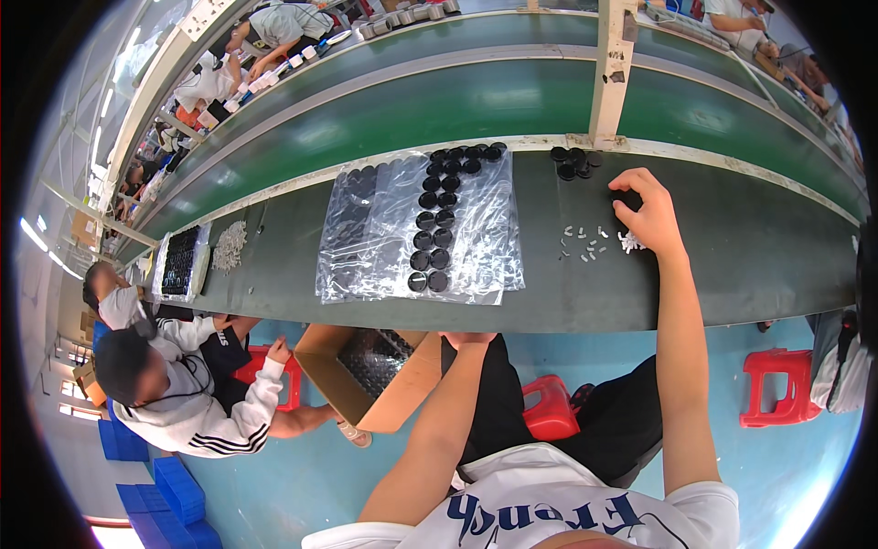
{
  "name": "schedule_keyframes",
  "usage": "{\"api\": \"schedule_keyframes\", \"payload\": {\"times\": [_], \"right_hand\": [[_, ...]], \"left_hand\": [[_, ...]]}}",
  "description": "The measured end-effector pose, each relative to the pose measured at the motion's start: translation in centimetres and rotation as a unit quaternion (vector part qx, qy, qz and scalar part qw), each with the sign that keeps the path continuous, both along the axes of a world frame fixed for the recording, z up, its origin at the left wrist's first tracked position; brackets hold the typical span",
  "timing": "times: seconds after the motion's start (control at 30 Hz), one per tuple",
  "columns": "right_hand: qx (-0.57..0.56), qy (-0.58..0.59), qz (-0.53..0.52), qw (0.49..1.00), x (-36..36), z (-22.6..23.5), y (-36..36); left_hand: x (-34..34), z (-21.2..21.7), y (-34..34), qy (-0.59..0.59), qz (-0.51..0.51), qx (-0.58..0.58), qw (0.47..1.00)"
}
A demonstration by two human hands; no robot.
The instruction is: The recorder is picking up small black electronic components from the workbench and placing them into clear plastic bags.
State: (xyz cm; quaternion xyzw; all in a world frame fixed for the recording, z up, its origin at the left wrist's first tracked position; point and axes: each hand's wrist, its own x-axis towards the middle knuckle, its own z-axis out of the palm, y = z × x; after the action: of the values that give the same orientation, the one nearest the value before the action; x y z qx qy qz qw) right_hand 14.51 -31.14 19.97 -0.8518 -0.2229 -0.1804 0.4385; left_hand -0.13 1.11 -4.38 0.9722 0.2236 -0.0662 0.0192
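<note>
My right hand [651, 218] is over the table at the right, fingers curled round a black round cap [627, 196] that shows between thumb and forefinger. Just below it lies a small heap of white bits [631, 242], with several more white pieces [585, 245] scattered to its left. Beyond the hand sits a cluster of loose black caps [572, 163]. My left hand [468, 339] is at the table's near edge, its fingers hidden under the edge. Above it, clear plastic bags [498, 256] lie flat, with rows of black caps [437, 240] on top.
An open cardboard box [412, 389] with bubble wrap stands below the table edge, left of my legs. A person [174, 384] sits at the left near a tray of black parts [180, 263] and a white heap [230, 247]. A post [611, 82] rises at the far edge. Red stools [777, 389] stand about.
</note>
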Motion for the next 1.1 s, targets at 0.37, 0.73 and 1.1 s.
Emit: {"api": "schedule_keyframes", "payload": {"times": [0.37, 0.73, 1.1], "right_hand": [[0.026, -0.068, -0.045, 0.996, -0.2, 0.8, 0.1], [0.03, -0.086, -0.053, 0.994, -0.2, 0.7, 0.2], [0.01, -0.024, -0.025, 0.999, -0.3, 0.4, -0.1]], "left_hand": [[0.1, 2.3, -0.8, 0.05, 0.019, -0.008, 0.999], [-0.3, 2.8, -1.0, -0.01, 0.0, 0.018, 1.0], [-0.1, 2.8, -1.3, -0.01, 0.001, 0.024, 1.0]]}}
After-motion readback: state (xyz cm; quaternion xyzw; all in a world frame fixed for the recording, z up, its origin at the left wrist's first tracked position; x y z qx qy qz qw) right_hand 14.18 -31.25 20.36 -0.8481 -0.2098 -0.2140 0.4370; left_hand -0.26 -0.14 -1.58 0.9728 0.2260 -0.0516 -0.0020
